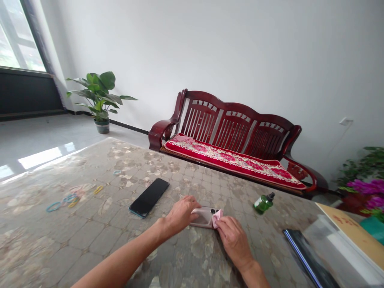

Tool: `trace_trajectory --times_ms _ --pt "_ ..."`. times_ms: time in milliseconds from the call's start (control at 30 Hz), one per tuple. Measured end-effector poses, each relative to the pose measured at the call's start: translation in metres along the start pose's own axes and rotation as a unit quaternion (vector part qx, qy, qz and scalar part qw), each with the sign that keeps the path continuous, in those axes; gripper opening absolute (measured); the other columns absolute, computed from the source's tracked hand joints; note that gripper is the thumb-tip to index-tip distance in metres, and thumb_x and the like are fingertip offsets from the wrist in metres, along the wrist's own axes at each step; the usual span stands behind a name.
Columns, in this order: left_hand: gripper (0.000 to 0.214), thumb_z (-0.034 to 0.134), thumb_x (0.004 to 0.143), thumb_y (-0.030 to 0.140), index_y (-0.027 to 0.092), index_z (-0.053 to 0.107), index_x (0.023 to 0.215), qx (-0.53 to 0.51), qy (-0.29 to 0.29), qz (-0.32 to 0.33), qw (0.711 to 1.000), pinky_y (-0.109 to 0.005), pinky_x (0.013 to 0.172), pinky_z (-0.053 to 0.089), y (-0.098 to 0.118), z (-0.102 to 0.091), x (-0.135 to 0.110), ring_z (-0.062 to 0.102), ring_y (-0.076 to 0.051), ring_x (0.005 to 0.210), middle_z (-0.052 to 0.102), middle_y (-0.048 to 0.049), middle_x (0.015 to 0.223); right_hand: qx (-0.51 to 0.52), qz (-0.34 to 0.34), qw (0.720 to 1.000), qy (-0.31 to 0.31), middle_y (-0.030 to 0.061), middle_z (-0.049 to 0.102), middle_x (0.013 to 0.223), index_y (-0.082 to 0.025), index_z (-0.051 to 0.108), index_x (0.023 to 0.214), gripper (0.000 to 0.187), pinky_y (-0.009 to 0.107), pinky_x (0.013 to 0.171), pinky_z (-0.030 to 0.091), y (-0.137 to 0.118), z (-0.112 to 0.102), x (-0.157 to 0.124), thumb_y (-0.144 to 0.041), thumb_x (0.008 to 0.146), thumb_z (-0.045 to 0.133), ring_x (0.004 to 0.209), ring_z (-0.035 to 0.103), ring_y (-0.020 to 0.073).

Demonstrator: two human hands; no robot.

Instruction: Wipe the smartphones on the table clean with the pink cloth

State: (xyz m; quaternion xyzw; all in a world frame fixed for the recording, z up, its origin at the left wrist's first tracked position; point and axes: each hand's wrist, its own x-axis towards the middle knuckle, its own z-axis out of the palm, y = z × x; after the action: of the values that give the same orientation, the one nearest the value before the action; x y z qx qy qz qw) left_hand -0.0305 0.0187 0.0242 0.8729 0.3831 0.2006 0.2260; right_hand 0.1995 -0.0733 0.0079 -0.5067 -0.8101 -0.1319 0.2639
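Observation:
A pale, see-through phone case with a dark camera area at its right end lies flat on the table. I cannot tell whether a phone is inside it. My left hand holds its left end down, thumb and fingers closed about it. Pinched in the fingers of my right hand is a small pink cloth, pressed against the right end beside the camera area. To the left of my hands lies a black smartphone, screen up. A green spray bottle stands off to the right.
Several coloured hair ties are scattered on the left of the patterned tablecloth. A dark folder and a box occupy the right side. A red wooden bench stands beyond the table, with a potted plant left of it.

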Motion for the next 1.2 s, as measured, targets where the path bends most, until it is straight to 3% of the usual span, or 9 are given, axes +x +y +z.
trace_trajectory --times_ms 133,233,400,633,767,900,1067,1200 --pt "0.028 0.063 0.078 0.018 0.024 0.073 0.103 -0.020 -0.034 -0.026 0.999 -0.024 0.083 0.047 0.009 0.011 0.021 0.065 -0.019 0.091 0.072 -0.0020 0.096 0.002 -0.008 1.000 0.010 0.0035 0.063 0.083 -0.023 0.067 0.094 0.026 0.030 0.072 0.046 -0.004 0.003 0.003 -0.022 0.101 0.042 0.080 0.058 0.0172" --pt "0.032 0.066 0.075 0.023 0.024 0.072 0.106 -0.018 -0.035 -0.035 0.999 -0.022 0.076 0.047 0.016 0.021 0.032 0.066 -0.019 0.086 0.073 -0.0022 0.096 0.007 -0.017 1.000 0.019 0.0031 0.064 0.084 -0.024 0.068 0.096 0.025 0.031 0.072 0.045 -0.006 0.006 0.005 -0.023 0.100 0.044 0.079 0.058 0.0175" --pt "0.025 0.062 0.081 0.035 0.026 0.074 0.101 -0.019 -0.023 -0.054 0.998 -0.022 0.073 0.047 0.025 0.033 0.040 0.067 -0.019 0.085 0.073 -0.0026 0.095 0.016 -0.020 0.999 0.026 0.0026 0.063 0.085 -0.024 0.069 0.097 0.021 0.030 0.072 0.045 -0.009 0.010 0.006 -0.021 0.098 0.048 0.080 0.057 0.0175" --pt "0.022 0.056 0.085 0.025 0.023 0.075 0.094 -0.033 -0.010 -0.066 0.997 -0.022 0.072 0.047 0.023 0.038 0.042 0.067 -0.017 0.084 0.074 -0.0022 0.093 -0.008 0.064 0.998 0.025 0.0024 0.059 0.083 -0.025 0.070 0.092 0.012 0.031 0.069 0.045 -0.009 0.011 -0.001 -0.019 0.090 0.060 0.079 0.056 0.0188" --pt "0.017 0.061 0.083 0.020 0.025 0.075 0.092 -0.044 -0.010 -0.024 0.999 -0.021 0.078 0.047 0.023 0.033 0.033 0.065 -0.016 0.088 0.073 0.0002 0.093 0.028 0.082 0.996 0.024 0.0021 0.060 0.085 -0.027 0.070 0.097 0.016 0.030 0.072 0.046 -0.009 0.012 -0.002 -0.017 0.091 0.058 0.081 0.057 0.0187" --pt "0.016 0.061 0.088 0.018 0.024 0.075 0.092 -0.030 -0.014 0.061 0.998 -0.024 0.086 0.046 0.026 0.031 0.024 0.063 -0.017 0.094 0.072 -0.0010 0.094 0.032 0.089 0.995 0.030 0.0012 0.061 0.078 -0.026 0.069 0.087 0.015 0.029 0.068 0.045 -0.008 0.014 -0.002 -0.023 0.093 0.055 0.076 0.057 0.0180" --pt "0.023 0.052 0.098 0.027 0.021 0.073 0.089 0.020 -0.031 0.128 0.991 -0.025 0.083 0.046 0.030 0.034 0.017 0.063 -0.018 0.089 0.070 -0.0029 0.088 0.060 0.137 0.988 0.047 0.0015 0.062 0.077 -0.024 0.064 0.080 0.020 0.029 0.069 0.046 -0.007 0.012 -0.007 -0.031 0.095 0.053 0.074 0.060 0.0176" --pt "0.030 0.045 0.101 0.033 0.021 0.072 0.095 0.039 -0.019 0.166 0.985 -0.028 0.084 0.047 0.033 0.039 0.006 0.062 -0.019 0.090 0.070 -0.0046 0.094 0.074 0.110 0.989 0.065 0.0064 0.067 0.101 -0.023 0.064 0.105 0.017 0.036 0.086 0.050 -0.008 0.010 -0.007 -0.029 0.093 0.054 0.096 0.061 0.0217"
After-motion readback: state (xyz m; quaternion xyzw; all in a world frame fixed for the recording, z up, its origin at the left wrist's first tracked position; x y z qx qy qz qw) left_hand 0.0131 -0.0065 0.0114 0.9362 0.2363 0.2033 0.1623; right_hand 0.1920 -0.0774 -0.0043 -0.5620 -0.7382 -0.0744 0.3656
